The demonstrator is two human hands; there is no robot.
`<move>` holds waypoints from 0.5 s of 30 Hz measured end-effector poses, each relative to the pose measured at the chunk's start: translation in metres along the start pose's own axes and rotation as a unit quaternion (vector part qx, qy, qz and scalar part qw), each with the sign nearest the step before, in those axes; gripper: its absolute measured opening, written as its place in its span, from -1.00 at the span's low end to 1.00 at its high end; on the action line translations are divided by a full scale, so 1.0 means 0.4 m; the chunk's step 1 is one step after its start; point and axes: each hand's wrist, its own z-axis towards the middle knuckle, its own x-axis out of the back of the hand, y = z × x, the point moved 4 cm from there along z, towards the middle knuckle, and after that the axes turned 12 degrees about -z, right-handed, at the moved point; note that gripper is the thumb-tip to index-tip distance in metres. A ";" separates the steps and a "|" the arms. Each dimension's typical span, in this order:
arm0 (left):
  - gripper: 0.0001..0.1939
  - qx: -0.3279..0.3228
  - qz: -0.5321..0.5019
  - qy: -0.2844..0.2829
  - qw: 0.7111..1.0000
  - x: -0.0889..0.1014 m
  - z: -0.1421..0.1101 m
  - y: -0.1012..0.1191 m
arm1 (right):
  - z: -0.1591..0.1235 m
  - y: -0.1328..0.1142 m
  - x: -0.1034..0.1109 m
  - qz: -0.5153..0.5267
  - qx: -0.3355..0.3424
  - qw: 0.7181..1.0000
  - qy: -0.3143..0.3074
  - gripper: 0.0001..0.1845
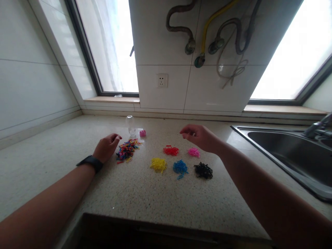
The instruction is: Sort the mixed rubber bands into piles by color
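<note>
My left hand [107, 147], with a dark band on the wrist, rests at the left side of a mixed pile of small coloured elastic bands [127, 150]. Its fingers are curled together; whatever they hold is hidden. My right hand [197, 136] hovers above the counter behind the pink pile [194, 152], thumb and fingertips pinched, with a tiny dark speck at the tips that is too small to name. Sorted piles lie between the hands: red bands [171, 150], yellow bands [158, 165], blue bands [180, 167] and black bands [203, 170].
Behind the mixed pile stands a clear bottle [130, 126], beside a small pink cap [143, 133]. A steel sink [290, 148] with a faucet [318, 126] is set into the speckled counter [145, 197] at right. Hoses and valves hang on the tiled wall.
</note>
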 end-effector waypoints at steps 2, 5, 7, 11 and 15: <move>-0.61 0.007 -0.005 0.002 1.000 0.001 0.001 0.000 | 0.056 -0.049 -0.050 -0.016 0.014 0.998 -0.051 -0.76; -0.60 0.015 -0.013 0.005 1.000 0.003 0.002 -0.002 | 0.135 -0.105 -0.149 -0.045 0.027 0.992 -0.112 -0.75; -0.61 0.016 -0.017 0.004 1.000 0.004 0.004 -0.003 | 0.179 -0.133 -0.218 -0.086 0.055 0.986 -0.134 -0.73; -0.62 0.014 -0.023 0.000 1.000 0.004 0.007 -0.006 | 0.236 -0.165 -0.342 -0.189 0.071 0.960 -0.195 -0.69; -0.62 0.013 -0.027 -0.002 1.000 -0.001 0.008 -0.009 | 0.262 -0.178 -0.416 -0.234 0.037 0.945 -0.227 -0.67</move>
